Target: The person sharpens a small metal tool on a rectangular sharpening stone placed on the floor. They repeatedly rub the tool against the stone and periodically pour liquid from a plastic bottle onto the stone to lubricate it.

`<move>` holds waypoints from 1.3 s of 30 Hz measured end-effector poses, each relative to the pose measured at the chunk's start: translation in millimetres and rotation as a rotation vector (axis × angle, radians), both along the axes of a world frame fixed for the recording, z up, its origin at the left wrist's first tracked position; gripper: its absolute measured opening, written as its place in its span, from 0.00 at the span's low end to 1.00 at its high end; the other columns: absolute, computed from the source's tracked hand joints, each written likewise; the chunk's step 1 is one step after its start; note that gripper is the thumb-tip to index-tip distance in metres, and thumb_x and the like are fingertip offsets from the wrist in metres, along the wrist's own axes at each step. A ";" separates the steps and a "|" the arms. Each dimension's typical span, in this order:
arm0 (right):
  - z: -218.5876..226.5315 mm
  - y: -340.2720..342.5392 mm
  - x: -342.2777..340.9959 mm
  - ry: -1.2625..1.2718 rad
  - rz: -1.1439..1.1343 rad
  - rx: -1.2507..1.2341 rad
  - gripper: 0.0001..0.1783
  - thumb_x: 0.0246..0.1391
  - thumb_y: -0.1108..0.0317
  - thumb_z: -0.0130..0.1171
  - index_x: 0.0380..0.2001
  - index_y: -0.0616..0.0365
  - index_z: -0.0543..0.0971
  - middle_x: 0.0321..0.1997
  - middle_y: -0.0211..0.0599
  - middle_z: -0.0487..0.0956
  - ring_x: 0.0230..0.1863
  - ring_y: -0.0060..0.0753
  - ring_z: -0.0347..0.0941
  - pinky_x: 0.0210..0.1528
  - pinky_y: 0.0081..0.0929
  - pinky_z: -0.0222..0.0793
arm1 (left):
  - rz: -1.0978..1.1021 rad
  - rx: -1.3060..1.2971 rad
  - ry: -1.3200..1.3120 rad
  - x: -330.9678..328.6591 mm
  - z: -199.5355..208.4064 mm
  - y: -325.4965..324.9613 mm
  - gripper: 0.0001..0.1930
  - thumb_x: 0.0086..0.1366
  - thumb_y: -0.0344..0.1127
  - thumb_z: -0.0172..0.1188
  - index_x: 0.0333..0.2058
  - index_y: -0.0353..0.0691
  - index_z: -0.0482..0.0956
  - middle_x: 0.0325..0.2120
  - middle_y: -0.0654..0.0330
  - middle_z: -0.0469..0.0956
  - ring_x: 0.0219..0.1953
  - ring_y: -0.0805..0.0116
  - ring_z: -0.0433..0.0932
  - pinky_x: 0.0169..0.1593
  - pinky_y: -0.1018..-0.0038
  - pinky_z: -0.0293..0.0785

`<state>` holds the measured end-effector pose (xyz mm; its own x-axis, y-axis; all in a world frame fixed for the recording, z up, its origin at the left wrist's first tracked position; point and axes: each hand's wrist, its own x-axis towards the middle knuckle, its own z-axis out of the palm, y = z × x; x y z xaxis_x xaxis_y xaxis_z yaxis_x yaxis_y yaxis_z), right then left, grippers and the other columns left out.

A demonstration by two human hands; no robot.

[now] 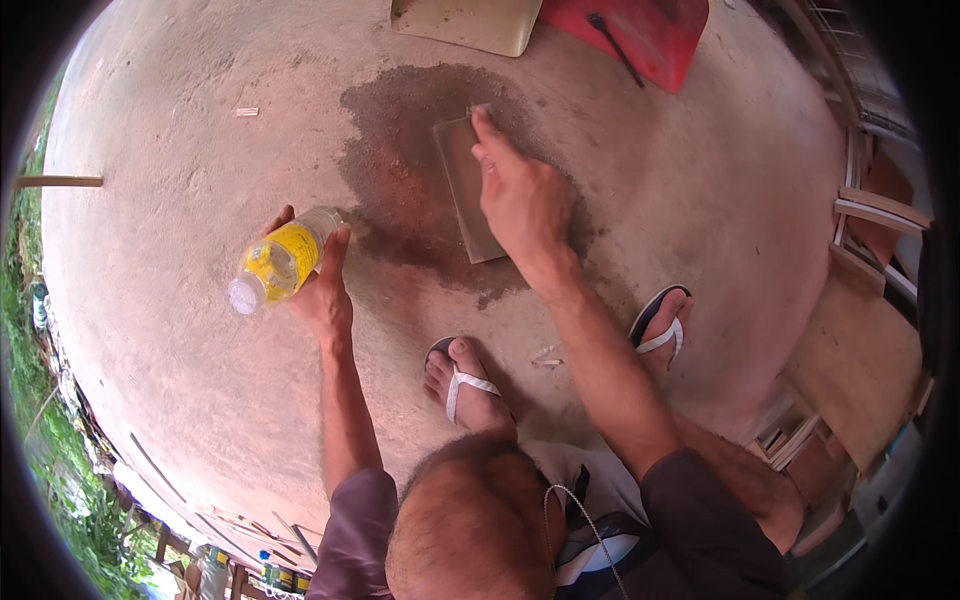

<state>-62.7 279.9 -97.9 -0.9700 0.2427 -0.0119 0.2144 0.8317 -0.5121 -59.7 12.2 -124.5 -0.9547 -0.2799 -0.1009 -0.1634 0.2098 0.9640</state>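
Note:
My left hand (322, 285) grips a clear plastic bottle (280, 259) with a yellow label and a white cap, held tilted on its side above the concrete floor. My right hand (520, 195) presses flat on a wet rectangular stone slab (462, 185) that lies on the floor. Its fingers reach toward the slab's far end. A dark wet patch (400, 160) spreads over the concrete around the slab.
My feet in sandals (460, 380) (662, 325) rest on the floor near the slab. A red plastic dustpan (640, 35) and a beige board (465, 22) lie at the far edge. Wooden pieces (860, 340) are stacked at the right. Grass borders the left.

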 end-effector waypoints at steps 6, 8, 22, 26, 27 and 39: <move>31.1 38.5 59.5 -0.303 -0.295 -1.435 0.25 0.83 0.50 0.49 0.63 0.61 0.78 0.19 0.28 0.73 0.16 0.18 0.65 0.21 0.23 0.65 | 0.179 -0.161 -0.065 63.0 10.4 9.0 0.43 0.65 0.38 0.82 0.71 0.33 0.65 0.66 0.50 0.71 0.70 0.60 0.69 0.75 0.60 0.64; 39.2 39.5 71.4 -0.340 -0.283 -1.458 0.24 0.85 0.49 0.46 0.59 0.58 0.79 0.19 0.27 0.73 0.16 0.16 0.62 0.20 0.20 0.61 | 0.146 -0.415 -0.167 96.4 11.1 19.6 0.43 0.66 0.40 0.81 0.71 0.34 0.65 0.61 0.53 0.74 0.64 0.64 0.72 0.70 0.64 0.70; 52.6 12.5 91.7 -0.349 -0.175 -1.278 0.18 0.85 0.56 0.47 0.56 0.58 0.78 0.23 0.28 0.76 0.20 0.14 0.66 0.22 0.19 0.62 | -0.415 0.555 -0.493 4.6 62.8 124.8 0.13 0.73 0.39 0.75 0.37 0.34 0.89 0.31 0.63 0.87 0.34 0.80 0.80 0.42 0.78 0.75; 56.6 17.1 93.5 -0.352 -0.163 -1.279 0.17 0.85 0.58 0.47 0.56 0.60 0.77 0.26 0.29 0.78 0.21 0.14 0.67 0.22 0.19 0.62 | -0.444 0.596 -0.534 -3.8 59.2 123.8 0.14 0.74 0.41 0.74 0.34 0.35 0.89 0.28 0.64 0.87 0.30 0.79 0.81 0.37 0.79 0.72; 54.3 12.2 94.0 -0.305 -0.166 -1.266 0.16 0.85 0.59 0.47 0.55 0.60 0.77 0.28 0.29 0.79 0.21 0.14 0.67 0.22 0.19 0.62 | -0.443 0.634 -0.549 -6.0 55.7 122.4 0.14 0.75 0.42 0.73 0.34 0.36 0.89 0.28 0.63 0.87 0.29 0.78 0.81 0.37 0.79 0.71; 57.6 9.9 98.3 -0.318 -0.234 -1.227 0.15 0.84 0.63 0.47 0.54 0.64 0.77 0.47 0.34 0.86 0.23 0.14 0.69 0.24 0.20 0.66 | -0.242 0.641 -0.634 -0.1 47.0 110.4 0.22 0.79 0.53 0.65 0.40 0.38 0.91 0.34 0.65 0.88 0.37 0.80 0.81 0.36 0.80 0.69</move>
<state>35.7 289.9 -40.2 -0.8192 0.0715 -0.5690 0.5438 -0.2180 -0.8104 -59.8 122.6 -77.6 -0.6936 0.2092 -0.6893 -0.7200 -0.2340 0.6534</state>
